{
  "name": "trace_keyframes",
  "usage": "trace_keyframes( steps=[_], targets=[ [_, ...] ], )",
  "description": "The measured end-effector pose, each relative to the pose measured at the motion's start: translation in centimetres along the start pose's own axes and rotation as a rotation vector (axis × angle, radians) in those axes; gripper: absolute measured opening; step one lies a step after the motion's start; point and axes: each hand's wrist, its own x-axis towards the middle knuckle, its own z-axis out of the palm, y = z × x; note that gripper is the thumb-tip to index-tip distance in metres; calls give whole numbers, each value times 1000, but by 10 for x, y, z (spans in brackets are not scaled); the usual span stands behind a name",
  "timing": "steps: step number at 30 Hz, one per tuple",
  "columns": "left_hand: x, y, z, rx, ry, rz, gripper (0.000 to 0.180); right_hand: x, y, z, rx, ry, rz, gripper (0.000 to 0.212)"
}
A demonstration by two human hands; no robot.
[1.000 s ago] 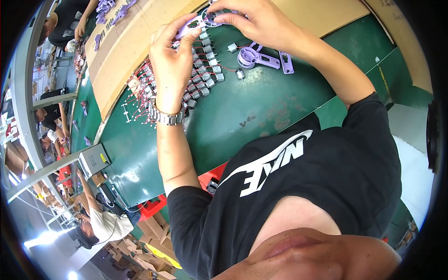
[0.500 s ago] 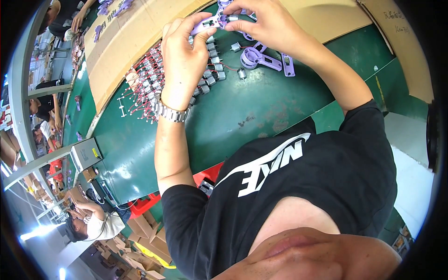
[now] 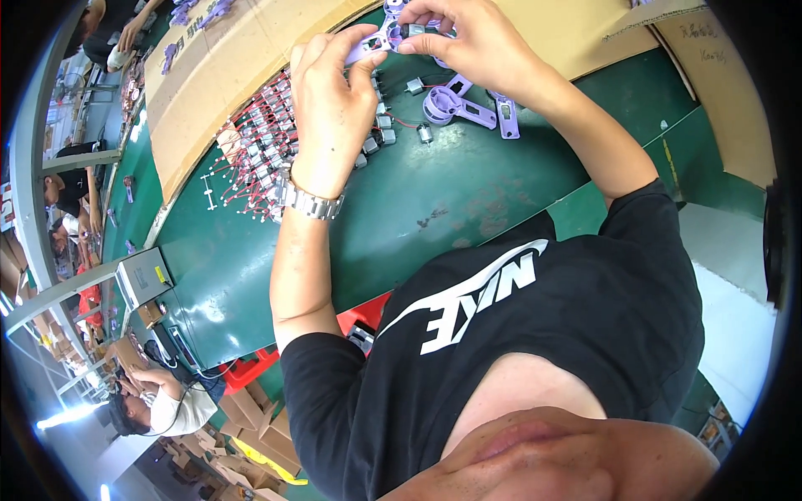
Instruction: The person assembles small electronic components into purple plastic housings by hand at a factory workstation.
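My left hand [image 3: 334, 104], with a metal watch on its wrist, grips the handle end of a purple plastic housing [image 3: 366, 48] between thumb and fingers. My right hand [image 3: 480, 46] pinches a small silver motor [image 3: 413, 30] against the round end of that housing. How far the motor sits inside it is hidden by the fingers. Below my right hand lie another purple housing with a round end [image 3: 478, 113] and a narrow purple piece [image 3: 507, 118]. Two loose motors, one nearer [image 3: 424, 134] and one farther [image 3: 415, 86], rest on the green table beside them.
A pile of wired motors [image 3: 263, 150] spreads beside and behind my left forearm. Cardboard sheets [image 3: 225, 67] lie along the far side, and a cardboard box [image 3: 718, 92] stands at right. A grey box [image 3: 144, 277] sits at left; other people work beyond it.
The view has shifted slightly. My right fingers have turned a little around the motor at the housing's round end; my left hand keeps its grip on the handle.
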Motion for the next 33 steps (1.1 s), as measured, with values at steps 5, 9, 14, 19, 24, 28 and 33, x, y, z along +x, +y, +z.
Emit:
trace_keyframes(
  steps=[5, 9, 14, 19, 24, 28, 33],
  targets=[
    [1, 4, -4, -37, -16, -5, 27, 2, -1, -1, -304, 65, -439, 24],
    [5, 2, -6, -97, -61, -88, 25, 11, 17, 0, -155, 152, -813, 24],
    [0, -3, -11, -147, -50, -162, 26, -1, -11, -1, -254, 49, -423, 27],
    [4, -2, -9, -150, -44, -134, 26, 29, 40, 3, -144, 187, -991, 29],
    [5, 4, -17, -278, -8, -111, 27, 10, 16, -8, -19, -79, -224, 27],
    [6, 18, -21, -298, -12, -102, 26, 9, -10, -14, 199, -183, -36, 30],
    [9, 14, -19, -174, 23, 77, 27, 9, 0, -17, 485, -400, 285, 36]
  ],
)
